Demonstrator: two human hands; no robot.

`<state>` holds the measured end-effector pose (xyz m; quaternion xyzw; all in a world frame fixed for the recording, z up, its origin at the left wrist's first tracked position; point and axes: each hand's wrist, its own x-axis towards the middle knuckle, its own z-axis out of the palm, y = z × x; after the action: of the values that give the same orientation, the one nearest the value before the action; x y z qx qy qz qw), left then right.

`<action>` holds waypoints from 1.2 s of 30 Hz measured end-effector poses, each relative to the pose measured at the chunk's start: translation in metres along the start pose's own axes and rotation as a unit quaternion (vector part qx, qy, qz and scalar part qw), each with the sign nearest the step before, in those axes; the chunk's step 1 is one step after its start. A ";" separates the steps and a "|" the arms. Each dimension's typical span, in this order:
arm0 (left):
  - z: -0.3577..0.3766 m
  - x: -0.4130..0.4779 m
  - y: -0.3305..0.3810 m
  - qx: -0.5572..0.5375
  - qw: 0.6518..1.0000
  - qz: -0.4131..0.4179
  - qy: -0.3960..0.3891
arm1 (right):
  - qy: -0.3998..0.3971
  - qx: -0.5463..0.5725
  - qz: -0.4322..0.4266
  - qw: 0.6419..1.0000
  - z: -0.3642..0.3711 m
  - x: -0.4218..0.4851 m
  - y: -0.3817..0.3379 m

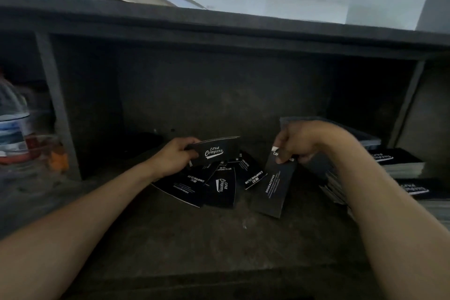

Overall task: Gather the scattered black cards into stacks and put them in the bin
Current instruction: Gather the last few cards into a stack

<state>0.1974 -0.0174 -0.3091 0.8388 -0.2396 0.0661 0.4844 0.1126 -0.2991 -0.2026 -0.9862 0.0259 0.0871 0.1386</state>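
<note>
Lying fanned on the shelf, the scattered black cards sit just under and between both hands, with their long axes pointing mostly away from the person. Over the left part of this pile, the left hand curls its fingers around a small gathered stack and seems the nearer one. At the pile's right edge, the right hand pinches one long card that hangs downward. I cannot find a bin.

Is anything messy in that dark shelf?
Yes. Loose black cards lie overlapping at odd angles on the shelf floor between the left hand, gripping a bundle, and the right hand, pinching a single card. The stacks at the right look tidier. Nothing seems torn.
</note>
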 end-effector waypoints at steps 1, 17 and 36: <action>-0.001 0.000 -0.001 -0.012 1.000 -0.010 0.002 | 0.023 0.045 -0.020 0.999 -0.008 -0.006 -0.002; 0.000 0.005 -0.013 -0.099 0.990 -0.097 0.004 | 0.016 0.250 -0.237 0.939 0.095 0.070 -0.052; -0.013 0.006 -0.011 -0.068 0.994 -0.050 0.069 | 0.236 0.480 -0.112 0.837 0.043 0.111 -0.002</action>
<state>0.2092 -0.0036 -0.3089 0.8079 -0.1674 0.0833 0.5588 0.2151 -0.2883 -0.2631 -0.7825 -0.0142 -0.1879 0.5935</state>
